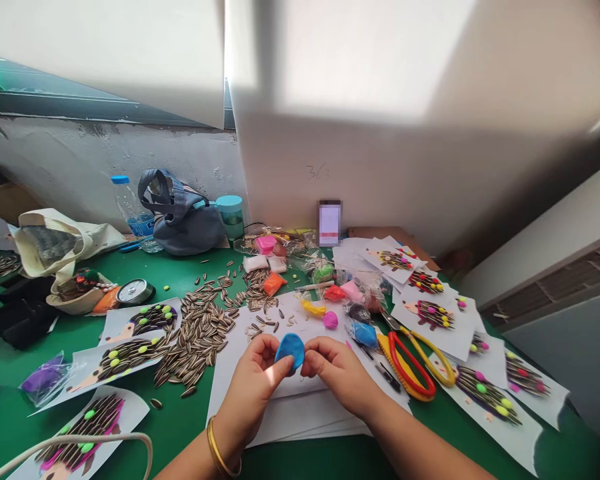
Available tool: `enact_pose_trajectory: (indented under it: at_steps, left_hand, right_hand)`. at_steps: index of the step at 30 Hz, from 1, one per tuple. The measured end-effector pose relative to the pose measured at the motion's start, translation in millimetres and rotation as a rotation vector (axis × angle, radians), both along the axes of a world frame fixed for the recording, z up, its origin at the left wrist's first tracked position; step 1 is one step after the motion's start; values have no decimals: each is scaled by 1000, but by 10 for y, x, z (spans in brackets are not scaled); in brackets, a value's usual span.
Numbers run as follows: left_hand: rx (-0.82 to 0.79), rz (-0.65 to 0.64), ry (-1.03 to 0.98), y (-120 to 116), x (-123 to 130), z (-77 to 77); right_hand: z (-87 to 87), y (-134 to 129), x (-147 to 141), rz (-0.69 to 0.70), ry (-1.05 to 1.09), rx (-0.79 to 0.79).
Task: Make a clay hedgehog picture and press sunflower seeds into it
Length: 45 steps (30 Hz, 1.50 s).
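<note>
A flattened oval of blue modelling clay (291, 351) is held up between my hands, over a stack of white paper (280, 417). My left hand (260, 377) pinches its left and lower edge between thumb and fingers. From the other side, my right hand (335, 373) has its thumb and fingertips closed at the clay's right edge. Just beyond lie a pink clay ball (331, 321), a yellow clay piece (313, 308) and a wrapped blue clay lump (364, 333). Sunflower seeds (200, 327) are heaped left of the paper.
Scissors with red and yellow handles (413, 367) and black pens (387, 375) lie at the right. Seed-covered hedgehog pictures (485, 393) spread along both sides. A grey bag (187, 227), a water bottle (133, 210), a lidded cup (230, 217) and a phone (329, 223) stand along the back.
</note>
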<state>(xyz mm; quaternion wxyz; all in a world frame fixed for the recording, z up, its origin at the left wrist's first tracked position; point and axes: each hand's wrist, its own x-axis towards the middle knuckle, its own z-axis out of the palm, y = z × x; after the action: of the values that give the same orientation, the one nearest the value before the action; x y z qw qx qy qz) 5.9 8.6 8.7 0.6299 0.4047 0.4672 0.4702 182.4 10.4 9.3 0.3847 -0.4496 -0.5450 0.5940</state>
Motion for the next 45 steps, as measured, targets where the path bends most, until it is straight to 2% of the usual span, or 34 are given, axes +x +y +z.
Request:
enact_pose_trajectory:
  at_steps: [3,6,9,12,16,21,28,36,40,43,45]
  left_hand:
    - [-11,-2,-35,-14,6,-4]
    - [18,-87,65,-23,-16,-23]
    - [57,-141,178,-25,-42,-51]
    - [39,-158,176,-19,-48,-61]
    - [-2,-176,117,-16,-36,-36]
    - [-34,-158,185,-19,-31,-12]
    - [-48,-172,199,-14,-24,13]
    - [14,-228,277,-14,-2,40]
    - [21,-245,295,-9,-14,19]
    - [43,-253,305,-13,-18,20]
    - [43,-253,306,-16,-18,26]
  right_hand:
    - [12,-4,-4,-31,-126,90]
    - [6,-14,-4,-72,-211,183]
    - [-23,-19,4,-108,-236,233]
    - [-56,-18,13,-141,-212,284]
    - [-55,-25,22,-98,-240,440]
    - [-7,-53,33,-80,-263,554]
    - [0,-62,55,-6,-241,555]
    - [-47,-73,61,62,-228,508]
    - [-65,-62,74,16,-218,506]
    - [-57,-46,73,78,-249,518]
    - [-50,-38,74,71,-255,508]
